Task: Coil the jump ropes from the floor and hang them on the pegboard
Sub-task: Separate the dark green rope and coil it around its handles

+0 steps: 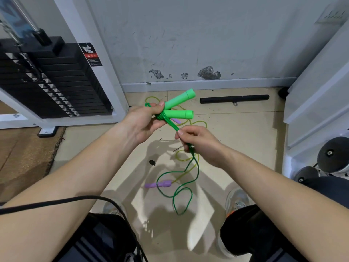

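- Green plastic handles (179, 104), two of them, lie side by side in my left hand (143, 121). Its fingers curl round their near ends with the thumb on top. The capped ends point away and to the right, toward the floor's (245, 148) wall edge.
- The green cord (171, 122) is wound a few turns round the handles right where that hand grips. From the wraps it runs as a taut bundle down and right.
- My right hand (198, 144) pinches that bundle between thumb and forefinger, with the other fingers curled loosely about it. It sits below and right of the left hand, near but not touching.
- Key relation: the taut strand crosses the handles' long axis at an angle, and the wraps lie nearer the left hand. My read is that the right hand must carry the strand round while the left holds steady.
- Below the right hand the cord drops in loose loops toward the floor's near edge. I cannot tell whether it touches down. Plenty is left to wind, I judge.
- The second rope, with a purple handle (158, 184) and yellow-green cord, lies mid-floor with no hand on it.
- The pegboard is not in view.
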